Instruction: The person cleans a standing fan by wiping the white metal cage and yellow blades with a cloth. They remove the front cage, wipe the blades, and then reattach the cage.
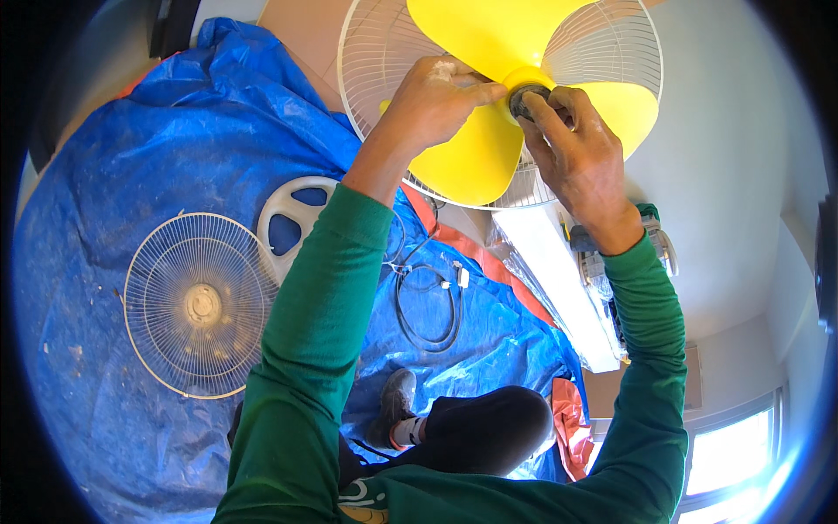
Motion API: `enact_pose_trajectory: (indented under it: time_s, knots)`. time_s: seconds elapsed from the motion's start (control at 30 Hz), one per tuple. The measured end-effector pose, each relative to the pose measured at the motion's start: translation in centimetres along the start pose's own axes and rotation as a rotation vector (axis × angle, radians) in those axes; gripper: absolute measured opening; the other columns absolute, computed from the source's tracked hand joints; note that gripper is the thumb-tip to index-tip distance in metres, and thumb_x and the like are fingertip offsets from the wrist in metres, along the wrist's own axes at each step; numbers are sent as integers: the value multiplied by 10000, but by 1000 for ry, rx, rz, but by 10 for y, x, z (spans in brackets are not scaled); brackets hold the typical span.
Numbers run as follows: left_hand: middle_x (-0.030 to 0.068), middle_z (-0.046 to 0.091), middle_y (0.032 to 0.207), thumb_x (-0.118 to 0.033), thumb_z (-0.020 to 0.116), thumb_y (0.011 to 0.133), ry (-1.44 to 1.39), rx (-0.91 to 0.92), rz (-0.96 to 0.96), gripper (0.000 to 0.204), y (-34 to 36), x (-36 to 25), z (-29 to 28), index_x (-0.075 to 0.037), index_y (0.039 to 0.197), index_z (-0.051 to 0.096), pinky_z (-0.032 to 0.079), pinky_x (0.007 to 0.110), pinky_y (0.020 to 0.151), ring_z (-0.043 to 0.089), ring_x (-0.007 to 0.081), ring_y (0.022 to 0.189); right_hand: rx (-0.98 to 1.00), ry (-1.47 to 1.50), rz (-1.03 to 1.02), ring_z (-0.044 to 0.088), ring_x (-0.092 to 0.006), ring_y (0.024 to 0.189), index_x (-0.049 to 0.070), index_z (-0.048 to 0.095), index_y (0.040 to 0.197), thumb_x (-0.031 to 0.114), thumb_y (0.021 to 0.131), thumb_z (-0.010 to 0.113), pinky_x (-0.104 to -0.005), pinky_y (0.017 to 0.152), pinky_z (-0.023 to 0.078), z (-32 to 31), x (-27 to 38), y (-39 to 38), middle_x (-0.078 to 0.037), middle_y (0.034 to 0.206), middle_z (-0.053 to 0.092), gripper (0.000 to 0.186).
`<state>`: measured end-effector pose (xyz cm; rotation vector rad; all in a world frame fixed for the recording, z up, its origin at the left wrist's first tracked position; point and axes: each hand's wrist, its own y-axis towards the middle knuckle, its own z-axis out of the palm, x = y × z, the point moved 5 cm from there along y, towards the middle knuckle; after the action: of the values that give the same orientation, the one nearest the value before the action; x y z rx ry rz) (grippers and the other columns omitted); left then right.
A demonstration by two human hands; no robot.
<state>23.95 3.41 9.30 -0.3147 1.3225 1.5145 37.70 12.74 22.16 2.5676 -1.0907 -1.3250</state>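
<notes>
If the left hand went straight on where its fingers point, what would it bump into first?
Probably the fan's yellow hub, then the dark knob that the right hand holds. Depth is hard to judge, so the left hand may already be touching the hub.

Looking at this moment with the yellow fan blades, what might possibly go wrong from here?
The dark knob might slip from the right hand, whose fingers are on it. The yellow blades could turn if the left hand, beside the hub, does not steady them. The looped cable near the shoe may catch a foot.
</notes>
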Motion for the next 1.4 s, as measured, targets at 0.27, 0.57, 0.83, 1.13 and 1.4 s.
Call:
enact_pose_trajectory:
  time_s: [0.27,0.57,0.83,1.13,1.4]
  knots:
    - [128,843,1193,-236,842,988,-21,57,-31,379,3,4,1,-1,1283,812,631,363,946,799,206,1040,24,3,-70,757,-269,908,70,744,1241,41,879,850,-368,731,640,-5,0,2,-101,1110,686,378]
    - [146,839,1211,-272,838,999,5,34,-14,395,0,-2,1,-13,1296,812,644,376,938,811,239,1041,-46,-61,-69,741,-262,844,59,740,1151,121,887,882,-377,672,610,1,0,1,-94,1006,683,307]
    - [141,840,1208,-297,836,1004,39,19,-54,392,-3,-8,-1,-35,1295,822,642,373,937,809,243,1054,-3,-117,-30,690,-232,661,92,750,1122,280,900,906,-348,533,519,8,-8,7,-60,837,639,330]
    - [144,840,1201,-250,839,996,-7,12,-35,372,1,0,-1,-21,1289,818,634,363,947,807,248,1058,42,-104,-115,698,-208,647,98,747,1313,204,900,914,-329,569,563,5,-4,3,-64,873,704,458]
    - [156,839,1197,-301,835,999,40,21,-34,396,-1,-4,-2,-22,1280,821,637,399,955,808,270,1078,63,-147,-70,680,-228,590,35,726,1181,243,928,896,-349,525,527,4,-7,0,-77,743,676,369]
